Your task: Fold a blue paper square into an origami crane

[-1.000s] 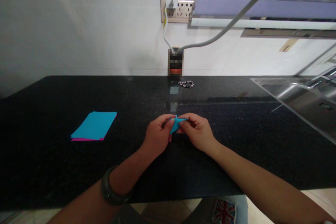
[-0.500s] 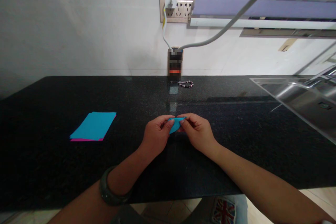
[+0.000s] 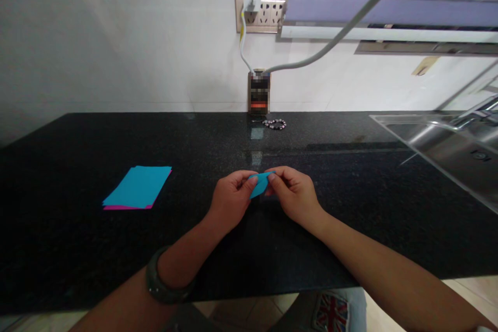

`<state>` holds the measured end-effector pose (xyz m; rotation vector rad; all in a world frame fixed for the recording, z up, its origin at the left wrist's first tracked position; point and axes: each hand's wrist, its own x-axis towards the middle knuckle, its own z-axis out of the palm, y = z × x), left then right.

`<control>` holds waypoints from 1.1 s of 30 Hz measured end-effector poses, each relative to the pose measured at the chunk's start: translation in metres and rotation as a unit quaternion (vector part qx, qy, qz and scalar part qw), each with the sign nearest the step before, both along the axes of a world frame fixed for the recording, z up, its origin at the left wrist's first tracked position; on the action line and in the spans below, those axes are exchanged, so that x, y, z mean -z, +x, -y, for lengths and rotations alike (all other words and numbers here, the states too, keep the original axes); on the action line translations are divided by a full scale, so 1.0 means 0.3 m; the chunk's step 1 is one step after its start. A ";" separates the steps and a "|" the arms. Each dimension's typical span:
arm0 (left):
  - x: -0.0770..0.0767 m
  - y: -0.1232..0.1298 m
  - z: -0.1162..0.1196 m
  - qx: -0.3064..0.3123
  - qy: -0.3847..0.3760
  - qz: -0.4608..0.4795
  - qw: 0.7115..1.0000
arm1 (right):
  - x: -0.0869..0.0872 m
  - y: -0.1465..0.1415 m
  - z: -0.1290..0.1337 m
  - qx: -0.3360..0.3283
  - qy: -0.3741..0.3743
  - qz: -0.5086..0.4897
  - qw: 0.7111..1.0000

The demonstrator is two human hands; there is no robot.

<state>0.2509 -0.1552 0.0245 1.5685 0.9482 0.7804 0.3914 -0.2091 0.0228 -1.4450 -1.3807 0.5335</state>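
A small piece of folded blue paper (image 3: 259, 183) is held between both hands, just above the dark counter (image 3: 218, 145). My left hand (image 3: 231, 197) pinches its left side, thumb on the near face. On the right, my right hand (image 3: 298, 194) grips the upper right corner between thumb and fingers. Part of the paper is hidden behind the thumbs and fingertips. To the left lies a stack of paper sheets (image 3: 140, 187), blue on top with pink edges showing beneath.
At the back, a phone-like device (image 3: 259, 93) with blurred front leans on the wall, its cable running to a wall socket (image 3: 260, 12). A beaded strap (image 3: 275, 124) lies before it. A steel sink (image 3: 467, 153) is at the right.
The right thumb and fingers have shifted slightly up along the paper's edge, and the paper looks a little flatter. The left hand keeps its pinch. The stack has not moved.
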 end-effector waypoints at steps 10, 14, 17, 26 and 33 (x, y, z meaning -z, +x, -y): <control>-0.007 0.001 -0.001 0.007 -0.004 0.001 1.000 | -0.001 0.001 0.003 -0.016 -0.010 -0.019 1.000; -0.008 0.000 -0.001 0.010 0.008 -0.007 1.000 | -0.010 0.001 0.007 -0.019 -0.008 -0.004 1.000; -0.009 -0.002 -0.002 0.009 0.016 -0.014 1.000 | -0.015 0.002 0.008 -0.016 -0.013 0.019 1.000; -0.012 0.000 -0.001 0.006 -0.001 -0.010 1.000 | -0.013 0.001 0.008 -0.036 -0.021 -0.019 0.999; -0.020 0.003 0.009 0.010 -0.028 -0.001 1.000 | 0.014 -0.017 -0.008 -0.029 -0.048 -0.086 0.995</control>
